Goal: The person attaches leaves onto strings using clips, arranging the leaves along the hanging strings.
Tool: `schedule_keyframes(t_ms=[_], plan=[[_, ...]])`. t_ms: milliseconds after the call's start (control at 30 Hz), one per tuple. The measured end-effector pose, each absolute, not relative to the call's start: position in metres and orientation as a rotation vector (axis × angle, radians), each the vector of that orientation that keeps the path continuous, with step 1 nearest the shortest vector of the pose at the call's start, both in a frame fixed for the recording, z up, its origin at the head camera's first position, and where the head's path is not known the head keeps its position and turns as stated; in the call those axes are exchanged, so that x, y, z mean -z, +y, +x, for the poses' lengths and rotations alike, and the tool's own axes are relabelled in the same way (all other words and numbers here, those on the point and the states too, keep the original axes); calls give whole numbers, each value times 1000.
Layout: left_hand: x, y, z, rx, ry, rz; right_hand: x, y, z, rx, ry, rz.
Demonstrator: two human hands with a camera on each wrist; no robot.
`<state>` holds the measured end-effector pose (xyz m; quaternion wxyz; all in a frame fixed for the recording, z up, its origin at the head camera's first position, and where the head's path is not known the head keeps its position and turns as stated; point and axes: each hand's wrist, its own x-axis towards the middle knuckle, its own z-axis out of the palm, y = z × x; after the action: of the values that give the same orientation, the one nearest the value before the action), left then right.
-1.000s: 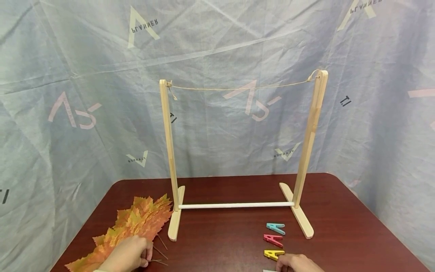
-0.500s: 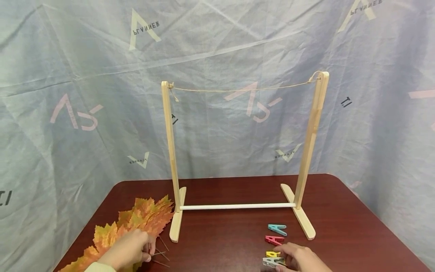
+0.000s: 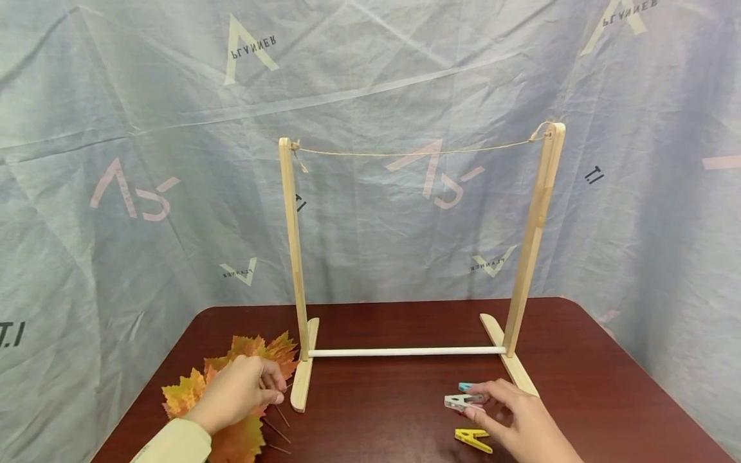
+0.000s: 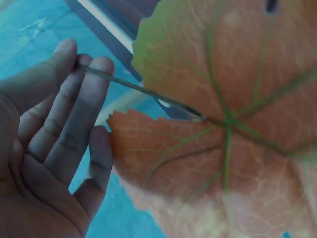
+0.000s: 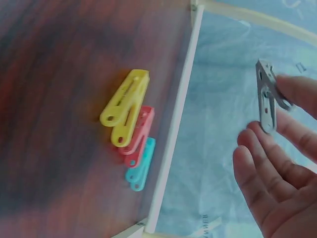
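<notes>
My left hand (image 3: 246,389) pinches the thin stem (image 4: 143,90) of an orange-green artificial maple leaf (image 4: 198,153) between thumb and fingertips. The leaf hangs out past the fingers in the left wrist view. Below that hand, a pile of similar autumn leaves (image 3: 237,437) lies on the table, stems pointing right. My right hand (image 3: 515,411) holds a grey clothespin (image 5: 266,94) by its handles between thumb and fingers, above the table. Under it lie a yellow clothespin (image 3: 473,440), a red clothespin (image 5: 139,131) and a blue clothespin (image 5: 141,166); in the head view the red one is mostly hidden.
A wooden stand stands on the dark red table (image 3: 382,399), with a left post (image 3: 294,251), a right post (image 3: 534,244) and a white crossbar (image 3: 405,352) low between them. A thin string (image 3: 405,154) is tied across the post tops. Grey printed cloth (image 3: 370,77) hangs behind.
My right hand has picked up the grey clothespin and carried it up and forward, past the yellow one. My left hand has risen from the pile, drawing a leaf up by its stem.
</notes>
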<state>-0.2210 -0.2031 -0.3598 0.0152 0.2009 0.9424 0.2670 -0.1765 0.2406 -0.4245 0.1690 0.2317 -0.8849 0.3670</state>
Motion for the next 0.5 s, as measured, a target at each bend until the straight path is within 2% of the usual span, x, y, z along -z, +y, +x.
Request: schedule_keyframes(t_ms=[500], plan=[[337, -166, -224, -1350, 2854, 587, 391, 224, -181, -1032, -2407, 361]])
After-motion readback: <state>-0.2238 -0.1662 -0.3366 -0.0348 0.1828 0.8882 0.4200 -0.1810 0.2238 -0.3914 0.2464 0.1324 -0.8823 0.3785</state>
